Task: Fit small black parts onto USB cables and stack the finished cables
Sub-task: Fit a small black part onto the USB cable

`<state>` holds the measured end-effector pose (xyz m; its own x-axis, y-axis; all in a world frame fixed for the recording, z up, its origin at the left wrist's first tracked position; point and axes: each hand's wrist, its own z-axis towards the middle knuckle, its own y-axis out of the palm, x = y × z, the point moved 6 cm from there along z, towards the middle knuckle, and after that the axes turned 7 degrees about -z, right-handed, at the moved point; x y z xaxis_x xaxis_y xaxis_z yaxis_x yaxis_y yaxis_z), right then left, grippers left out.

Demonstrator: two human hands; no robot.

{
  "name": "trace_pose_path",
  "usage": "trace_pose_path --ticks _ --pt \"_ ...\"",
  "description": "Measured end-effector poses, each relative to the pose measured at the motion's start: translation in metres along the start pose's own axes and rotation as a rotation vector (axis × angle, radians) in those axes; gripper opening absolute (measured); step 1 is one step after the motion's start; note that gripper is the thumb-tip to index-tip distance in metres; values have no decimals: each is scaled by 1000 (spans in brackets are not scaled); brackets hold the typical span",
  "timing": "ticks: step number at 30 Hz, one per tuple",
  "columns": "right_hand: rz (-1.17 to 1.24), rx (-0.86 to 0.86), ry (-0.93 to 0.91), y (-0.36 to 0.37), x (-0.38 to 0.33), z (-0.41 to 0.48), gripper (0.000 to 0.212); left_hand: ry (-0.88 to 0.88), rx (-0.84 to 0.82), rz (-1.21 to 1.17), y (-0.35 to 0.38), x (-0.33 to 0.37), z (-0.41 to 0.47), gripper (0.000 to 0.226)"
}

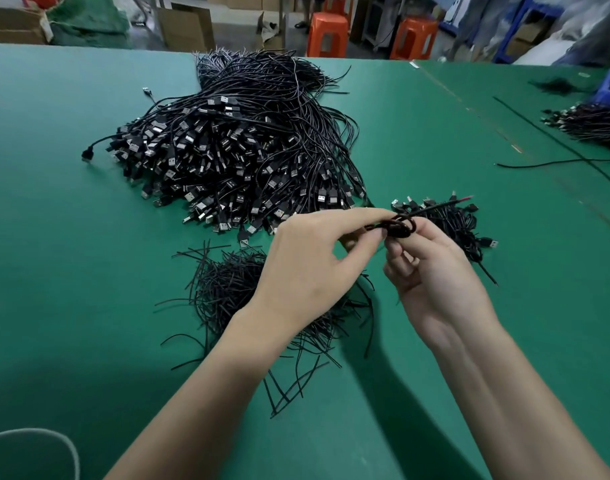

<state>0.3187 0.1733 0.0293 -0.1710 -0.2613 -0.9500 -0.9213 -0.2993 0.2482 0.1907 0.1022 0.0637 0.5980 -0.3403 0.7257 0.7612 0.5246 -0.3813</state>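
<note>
Both hands meet above the green desk (pixel 89 271); the left hand (pixel 317 258) pinches a coiled USB cable (pixel 398 226) between thumb and forefinger; the right hand (pixel 431 271) grips the same coil from the other side, fingers curled round it. The step looks like fastening a thin black strip round the coil; to do it well, keep the loops pinched flat so they cannot spring apart, then draw the strip snug. The cable is slim and glossy; the heap of loose strips (pixel 227 289) beneath the left wrist is wiry and straight-cut; the big pile of USB cables (pixel 234 150) shows boxy metal plugs; the small stack of finished cables (pixel 448 216) lies just beyond the right hand.
</note>
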Motion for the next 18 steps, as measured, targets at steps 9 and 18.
trace_pose_path --ticks 9,18 --pt "-184 0 -169 5 -14 -7 21 -444 -29 -630 8 -31 -3 32" --pt "-27 -129 -9 5 -6 -3 32 -88 -29 -219 -1 -6 3 32"
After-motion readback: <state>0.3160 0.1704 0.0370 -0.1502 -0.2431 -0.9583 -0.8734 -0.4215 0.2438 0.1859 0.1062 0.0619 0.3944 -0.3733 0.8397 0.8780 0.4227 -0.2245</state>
